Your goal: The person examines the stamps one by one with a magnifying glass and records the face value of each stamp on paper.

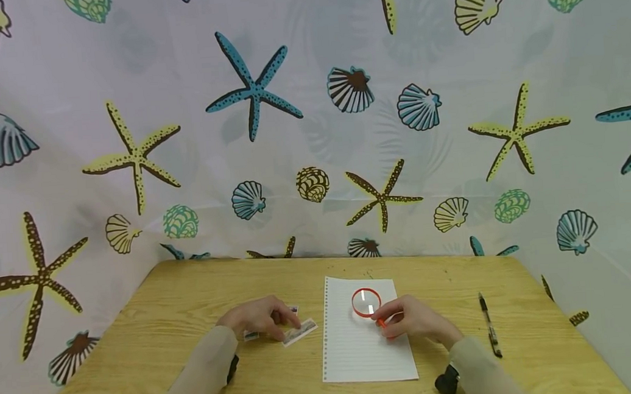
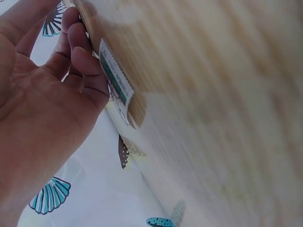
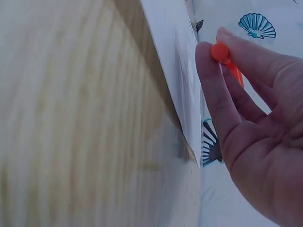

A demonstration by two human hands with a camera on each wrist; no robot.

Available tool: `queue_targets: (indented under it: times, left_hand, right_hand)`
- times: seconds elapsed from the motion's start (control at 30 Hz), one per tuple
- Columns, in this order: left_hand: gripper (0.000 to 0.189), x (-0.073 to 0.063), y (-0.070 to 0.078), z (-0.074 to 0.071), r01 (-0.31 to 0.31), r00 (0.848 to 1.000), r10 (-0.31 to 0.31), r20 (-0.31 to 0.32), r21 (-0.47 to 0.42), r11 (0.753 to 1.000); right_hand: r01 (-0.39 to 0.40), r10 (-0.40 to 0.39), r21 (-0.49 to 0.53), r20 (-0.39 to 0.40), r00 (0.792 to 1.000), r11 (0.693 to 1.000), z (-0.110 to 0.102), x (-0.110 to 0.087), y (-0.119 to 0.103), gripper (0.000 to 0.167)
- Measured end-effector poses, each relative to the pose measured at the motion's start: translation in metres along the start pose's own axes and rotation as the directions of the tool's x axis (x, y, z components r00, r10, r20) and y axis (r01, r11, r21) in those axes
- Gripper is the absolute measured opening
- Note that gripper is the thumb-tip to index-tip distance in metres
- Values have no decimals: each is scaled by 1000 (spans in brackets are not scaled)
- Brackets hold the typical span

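Observation:
My right hand pinches the red handle of a magnifying glass, whose round lens lies over a lined sheet of paper. In the right wrist view, thumb and fingertips close round the orange-red handle. To the left of the paper, my left hand is low over the table with bent, loose fingers, its fingertips at a small postage stamp. Part of another stamp shows behind the fingers. The left wrist view has a green and white stamp with a perforated edge beside the fingertips.
A black pen lies on the wooden table to the right of my right hand. A white cloth printed with shells and starfish hangs round the back and sides of the table.

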State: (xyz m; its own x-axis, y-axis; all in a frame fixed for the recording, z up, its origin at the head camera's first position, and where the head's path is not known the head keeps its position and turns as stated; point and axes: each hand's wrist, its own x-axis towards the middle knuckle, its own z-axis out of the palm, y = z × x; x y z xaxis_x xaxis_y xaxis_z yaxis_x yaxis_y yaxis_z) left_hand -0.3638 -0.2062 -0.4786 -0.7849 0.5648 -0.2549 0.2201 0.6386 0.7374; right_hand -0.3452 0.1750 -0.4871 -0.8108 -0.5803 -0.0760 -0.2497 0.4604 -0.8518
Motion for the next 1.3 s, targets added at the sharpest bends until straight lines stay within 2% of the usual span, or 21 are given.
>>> queue_targets:
  times: [0.47,0.7,0.9,1.13,1.3]
  left_hand:
    - [33,-1,0,0,-35,999,35,13,15,999]
    - [33,0,0,0,-4,1000,4,7,32,999]
    - [33,3,0,1,36,999,-36,-4,0,999]
    - [34,3,-3,-1,-29,999,28,24,30,999]
    - [33,2,-2,-1,-22,1000,21,18,48,999]
  right_hand:
    - [57,-57,19,19,998,998,19,10,-7,30]
    - [63,-64,27,26,998,998,25,14,-13,25]
    - [66,-67,31,28,997,997,29,17,-18,21]
    - [93,-96,60,56,994,994,38,22,-27,20]
    - [91,-98,90,78,992,992,47,28,-34,18]
